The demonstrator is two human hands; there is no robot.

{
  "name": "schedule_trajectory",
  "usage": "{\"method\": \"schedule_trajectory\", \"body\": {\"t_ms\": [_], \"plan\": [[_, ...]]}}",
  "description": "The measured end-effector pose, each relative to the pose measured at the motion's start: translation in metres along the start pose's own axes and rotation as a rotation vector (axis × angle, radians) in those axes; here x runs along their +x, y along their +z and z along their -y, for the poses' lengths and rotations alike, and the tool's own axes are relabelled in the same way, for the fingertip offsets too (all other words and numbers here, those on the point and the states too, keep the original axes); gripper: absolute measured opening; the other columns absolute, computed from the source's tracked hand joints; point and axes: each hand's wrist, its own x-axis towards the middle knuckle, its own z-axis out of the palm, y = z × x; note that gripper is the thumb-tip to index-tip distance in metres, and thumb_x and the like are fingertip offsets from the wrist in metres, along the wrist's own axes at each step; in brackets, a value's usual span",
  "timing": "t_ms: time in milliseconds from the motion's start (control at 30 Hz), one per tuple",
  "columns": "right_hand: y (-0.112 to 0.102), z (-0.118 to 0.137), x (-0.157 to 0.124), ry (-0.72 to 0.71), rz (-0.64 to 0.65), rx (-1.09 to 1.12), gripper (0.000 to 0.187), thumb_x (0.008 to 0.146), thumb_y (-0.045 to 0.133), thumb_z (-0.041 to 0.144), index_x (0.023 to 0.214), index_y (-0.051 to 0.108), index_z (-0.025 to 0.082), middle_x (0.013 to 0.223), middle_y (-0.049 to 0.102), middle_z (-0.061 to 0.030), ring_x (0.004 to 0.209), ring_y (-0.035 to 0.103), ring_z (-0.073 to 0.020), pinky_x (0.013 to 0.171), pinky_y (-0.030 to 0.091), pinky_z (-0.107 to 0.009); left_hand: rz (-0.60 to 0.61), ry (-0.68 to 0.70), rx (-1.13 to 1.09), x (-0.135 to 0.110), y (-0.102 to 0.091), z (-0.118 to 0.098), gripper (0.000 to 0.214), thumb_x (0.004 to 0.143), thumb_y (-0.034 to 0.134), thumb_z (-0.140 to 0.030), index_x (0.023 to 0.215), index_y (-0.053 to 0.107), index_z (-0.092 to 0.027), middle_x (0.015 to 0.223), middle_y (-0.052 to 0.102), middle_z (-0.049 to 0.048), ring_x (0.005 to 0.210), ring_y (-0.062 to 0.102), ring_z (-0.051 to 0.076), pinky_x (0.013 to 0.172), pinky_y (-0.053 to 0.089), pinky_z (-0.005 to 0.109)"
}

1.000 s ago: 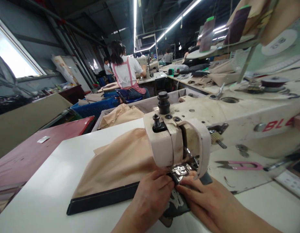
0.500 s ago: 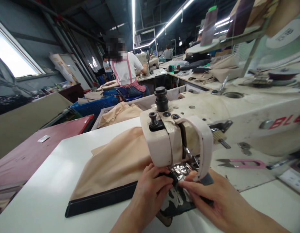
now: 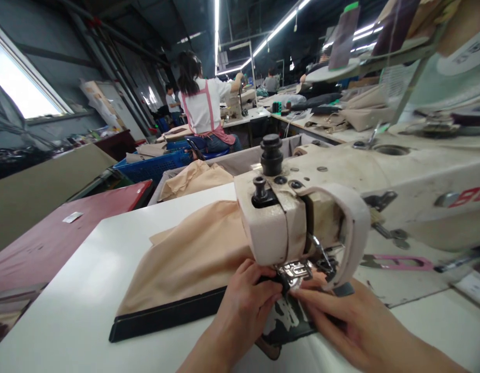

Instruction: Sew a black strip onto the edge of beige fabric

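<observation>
A cream sewing machine (image 3: 341,202) stands on a white table (image 3: 69,305). Under its metal presser foot (image 3: 294,270) lies a tan fabric piece (image 3: 189,256) with a black band (image 3: 166,315) along its near edge. My left hand (image 3: 245,305) presses on the black band just left of the foot, fingers curled down on it. My right hand (image 3: 349,324) lies flat just right of the foot, fingers pinching a dark patterned patch (image 3: 284,317) against the fabric.
Pink thread snips (image 3: 395,262) lie on the machine bed to the right. A dark red table (image 3: 57,238) stands at left, with a blue crate (image 3: 152,168) and tan fabric (image 3: 195,178) behind. A person in a pink apron (image 3: 205,111) works at another machine farther back.
Both hands stay at the presser foot with small shifts of the fingers on the patch. The view has moved slightly left and closer to the machine head.
</observation>
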Motion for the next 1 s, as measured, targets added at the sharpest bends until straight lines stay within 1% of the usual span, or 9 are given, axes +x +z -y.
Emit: {"method": "schedule_trajectory", "body": {"t_ms": [67, 167, 267, 333, 500, 667, 800, 900, 1000], "plan": [[0.000, -0.004, -0.003, 0.056, -0.055, 0.017, 0.023, 0.087, 0.043, 0.012, 0.095, 0.062, 0.022, 0.092, 0.062, -0.0048, 0.091, 0.059, -0.0204, 0.080, 0.047, -0.035, 0.004, -0.003, 0.017, 0.000, -0.001, -0.001, 0.017, 0.086, 0.050, -0.015, 0.082, 0.067, -0.017, 0.095, 0.063, 0.0071, 0.085, 0.055, 0.019, 0.075, 0.045, 0.031], [0.001, -0.009, -0.006, 0.091, -0.099, 0.029, 0.022, 0.087, 0.043, 0.013, 0.094, 0.062, 0.023, 0.089, 0.062, -0.0043, 0.091, 0.059, -0.0209, 0.079, 0.047, -0.035, 0.007, -0.020, 0.047, -0.001, 0.000, -0.001, 0.017, 0.086, 0.051, -0.016, 0.085, 0.067, -0.019, 0.095, 0.063, 0.0063, 0.085, 0.054, 0.019, 0.074, 0.044, 0.032], [0.001, -0.011, -0.006, 0.095, -0.081, 0.025, 0.022, 0.086, 0.044, 0.013, 0.095, 0.062, 0.022, 0.089, 0.062, -0.0035, 0.089, 0.059, -0.0201, 0.078, 0.047, -0.034, 0.016, -0.021, 0.061, -0.001, 0.001, 0.001, 0.018, 0.086, 0.051, -0.016, 0.089, 0.068, -0.020, 0.095, 0.063, 0.0061, 0.085, 0.055, 0.018, 0.074, 0.044, 0.030], [0.001, -0.011, -0.005, 0.107, -0.068, 0.023, 0.019, 0.086, 0.044, 0.013, 0.089, 0.061, 0.022, 0.089, 0.062, -0.0030, 0.089, 0.059, -0.0197, 0.078, 0.047, -0.034, 0.009, -0.012, 0.056, 0.001, 0.002, 0.003, 0.016, 0.085, 0.052, -0.015, 0.089, 0.068, -0.020, 0.094, 0.064, 0.0055, 0.085, 0.055, 0.017, 0.074, 0.044, 0.029], [0.003, -0.013, -0.004, 0.120, -0.095, 0.056, 0.017, 0.086, 0.044, 0.014, 0.080, 0.057, 0.021, 0.090, 0.061, -0.0034, 0.086, 0.058, -0.0199, 0.075, 0.046, -0.033, -0.034, 0.081, 0.067, 0.007, 0.005, 0.002, 0.014, 0.081, 0.054, -0.011, 0.078, 0.065, -0.017, 0.080, 0.065, 0.0019, 0.077, 0.057, 0.014, 0.074, 0.045, 0.027], [0.003, -0.011, -0.002, 0.111, -0.088, 0.043, 0.018, 0.086, 0.043, 0.014, 0.080, 0.058, 0.020, 0.092, 0.060, -0.0053, 0.086, 0.056, -0.0209, 0.074, 0.045, -0.036, -0.051, 0.101, 0.205, 0.009, 0.009, -0.001, 0.014, 0.074, 0.052, -0.008, 0.065, 0.059, -0.017, 0.065, 0.061, 0.0002, 0.064, 0.053, 0.014, 0.062, 0.044, 0.027], [-0.003, -0.001, 0.003, 0.074, -0.019, -0.018, 0.023, 0.086, 0.041, 0.012, 0.097, 0.059, 0.022, 0.103, 0.060, -0.0072, 0.091, 0.053, -0.0236, 0.075, 0.043, -0.039, -0.001, 0.099, 0.205, 0.007, 0.005, -0.004, 0.013, 0.077, 0.052, -0.010, 0.069, 0.060, -0.017, 0.071, 0.064, 0.0004, 0.072, 0.056, 0.016, 0.067, 0.046, 0.028], [-0.005, 0.005, 0.006, 0.054, 0.031, -0.029, 0.024, 0.085, 0.040, 0.009, 0.093, 0.058, 0.022, 0.109, 0.059, -0.0077, 0.094, 0.052, -0.0246, 0.076, 0.043, -0.040, 0.045, 0.082, 0.161, 0.006, 0.002, -0.004, 0.013, 0.083, 0.051, -0.013, 0.078, 0.062, -0.017, 0.079, 0.066, 0.0011, 0.082, 0.058, 0.017, 0.074, 0.047, 0.030], [-0.003, 0.006, 0.005, 0.043, 0.010, -0.019, 0.027, 0.084, 0.038, 0.007, 0.092, 0.058, 0.023, 0.106, 0.060, -0.0067, 0.093, 0.053, -0.0232, 0.076, 0.043, -0.038, 0.054, 0.072, 0.124, 0.005, 0.000, -0.004, 0.015, 0.085, 0.049, -0.014, 0.082, 0.063, -0.018, 0.083, 0.066, 0.0015, 0.087, 0.057, 0.018, 0.077, 0.046, 0.031]]}}
